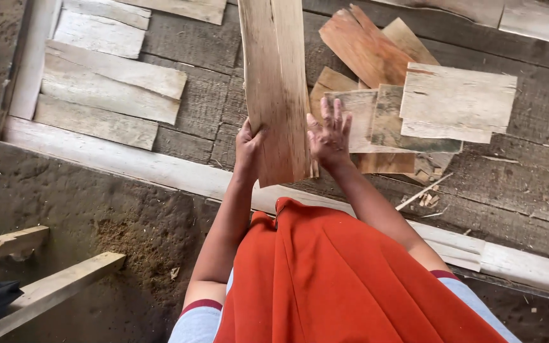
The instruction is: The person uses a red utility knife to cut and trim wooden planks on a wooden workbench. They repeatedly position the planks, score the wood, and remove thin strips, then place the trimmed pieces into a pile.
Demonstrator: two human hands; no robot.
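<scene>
Left hand [248, 147] grip clamps the lower edge of a thin wood sheet [276, 82], right hand [329, 134] flat and spread against it; likely light, stiff, splintery, best held at both edges.

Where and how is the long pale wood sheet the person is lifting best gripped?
Probably by the long side edges near its lower end, one hand from each side: the wood sheet is thin and upright, as the left hand and right hand flank it.

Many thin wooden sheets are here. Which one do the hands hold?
The long pale wooden sheet that stands upright in the middle. The left hand grips its left edge and the right hand presses its right side; all the others lie flat.
</scene>
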